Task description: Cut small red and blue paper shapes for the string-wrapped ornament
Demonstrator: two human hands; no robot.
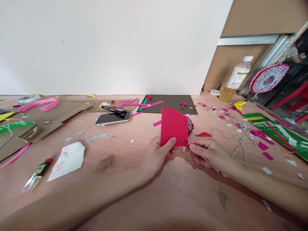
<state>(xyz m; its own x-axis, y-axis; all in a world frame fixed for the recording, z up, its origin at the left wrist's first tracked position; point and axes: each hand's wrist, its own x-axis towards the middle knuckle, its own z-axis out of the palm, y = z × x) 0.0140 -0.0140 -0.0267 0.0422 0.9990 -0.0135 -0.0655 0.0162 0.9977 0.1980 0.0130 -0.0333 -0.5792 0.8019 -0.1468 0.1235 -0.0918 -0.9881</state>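
Note:
My left hand (165,149) pinches the lower edge of a red sheet of paper (173,126), held upright above the table. Its upper right corner is cut away at a slant. At the sheet's lower right, my right hand (204,152) is closed around a slim tool with a thin pointed tip (184,142). A pinkish length of it shows under the palm, and its kind is hidden by the fingers. The tip meets the paper's edge. Partly behind the sheet lies a pink-and-white woven round (190,125). A red paper scrap (203,134) rests just beyond my right hand.
On the left are a phone (113,118), glasses (115,111), cardboard (48,122), a white paper piece (68,160) and a red-capped tube (37,175). To the right, striped cord (237,141) and paper scraps surround a bottle (237,80) and green board (279,134).

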